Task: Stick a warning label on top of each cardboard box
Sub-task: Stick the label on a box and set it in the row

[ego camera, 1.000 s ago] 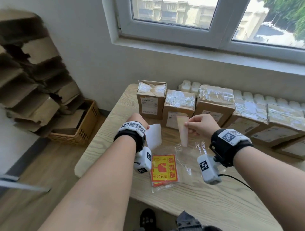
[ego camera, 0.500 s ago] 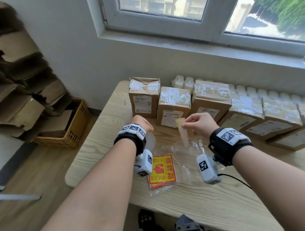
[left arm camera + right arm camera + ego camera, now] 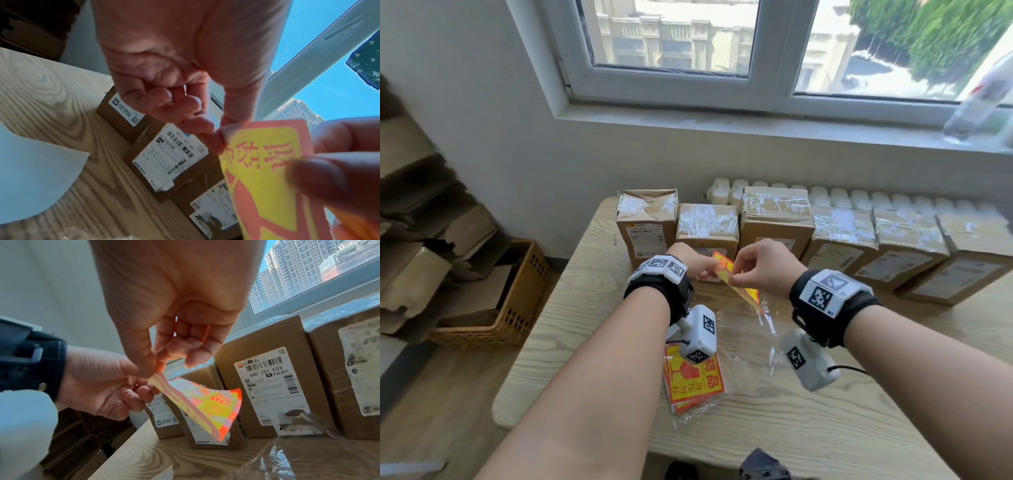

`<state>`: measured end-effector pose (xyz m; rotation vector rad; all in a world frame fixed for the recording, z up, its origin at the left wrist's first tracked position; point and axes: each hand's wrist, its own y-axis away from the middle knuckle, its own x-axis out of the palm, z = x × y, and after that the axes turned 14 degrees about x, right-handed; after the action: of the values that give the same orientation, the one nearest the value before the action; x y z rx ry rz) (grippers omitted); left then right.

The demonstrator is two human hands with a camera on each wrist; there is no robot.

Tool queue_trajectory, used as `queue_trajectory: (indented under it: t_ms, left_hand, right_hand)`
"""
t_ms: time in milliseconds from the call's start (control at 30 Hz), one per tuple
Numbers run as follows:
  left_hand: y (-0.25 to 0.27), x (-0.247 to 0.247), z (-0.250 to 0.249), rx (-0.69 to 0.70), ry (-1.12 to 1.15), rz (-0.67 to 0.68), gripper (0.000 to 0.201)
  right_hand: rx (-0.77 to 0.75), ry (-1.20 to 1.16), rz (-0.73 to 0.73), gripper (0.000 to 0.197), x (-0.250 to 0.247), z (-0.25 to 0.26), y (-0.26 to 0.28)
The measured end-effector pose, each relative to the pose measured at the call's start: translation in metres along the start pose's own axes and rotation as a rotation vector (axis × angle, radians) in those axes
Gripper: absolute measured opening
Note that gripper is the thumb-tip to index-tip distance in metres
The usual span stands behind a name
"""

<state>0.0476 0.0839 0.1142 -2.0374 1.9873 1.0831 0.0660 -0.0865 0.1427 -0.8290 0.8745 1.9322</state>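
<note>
Both hands hold one red-and-yellow warning label (image 3: 722,266) in the air in front of the row of boxes. My left hand (image 3: 709,272) pinches a corner of it between thumb and forefinger (image 3: 213,141). At the opposite edge my right hand (image 3: 734,281) pinches the label (image 3: 207,404) as well. Several taped cardboard boxes (image 3: 707,222) stand side by side along the back of the wooden table (image 3: 585,308); no warning label shows on their tops. A stack of labels (image 3: 693,383) lies in a clear plastic bag below my left wrist.
A white backing sheet (image 3: 30,170) lies on the table under my left hand. Crumpled clear plastic (image 3: 753,342) spreads across the table's middle. On the floor at the left stands a wicker basket (image 3: 524,301) amid flattened cardboard. A radiator (image 3: 859,198) runs behind the boxes.
My left hand has let go of the white backing sheet, which now lies on the table, and has taken a corner of the label. The label has turned its printed face up.
</note>
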Motion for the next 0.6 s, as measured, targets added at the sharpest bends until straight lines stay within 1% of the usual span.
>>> queue_trajectory:
  t_ms: [33, 100, 267, 367, 433, 500, 600]
  left_hand:
    - [0.001, 0.0, -0.002, 0.007, 0.003, -0.002, 0.018]
    - [0.003, 0.001, -0.006, 0.027, 0.003, 0.011, 0.025]
    - [0.007, 0.004, -0.013, 0.152, -0.009, -0.017, 0.032]
    - [0.01, 0.003, -0.027, 0.184, 0.052, -0.051, 0.034]
    - [0.01, 0.004, -0.04, 0.199, 0.116, -0.08, 0.038]
    - [0.009, 0.006, -0.056, 0.213, 0.147, -0.114, 0.035]
    - [0.002, 0.017, -0.081, 0.261, 0.243, -0.153, 0.019]
  right_hand:
    - [-0.004, 0.006, 0.002, 0.01, -0.002, -0.001, 0.002]
    - [0.0, 0.004, 0.012, 0.012, -0.005, -0.003, 0.004]
    - [0.026, -0.044, 0.013, 0.024, -0.019, -0.014, 0.008]
    - [0.038, -0.085, -0.033, 0.027, -0.035, -0.023, 0.012]
    - [0.035, -0.105, -0.079, 0.024, -0.05, -0.031, 0.014]
    - [0.051, -0.128, -0.132, 0.019, -0.066, -0.042, 0.017]
    - [0.096, -0.143, -0.218, 0.014, -0.092, -0.068, 0.022]
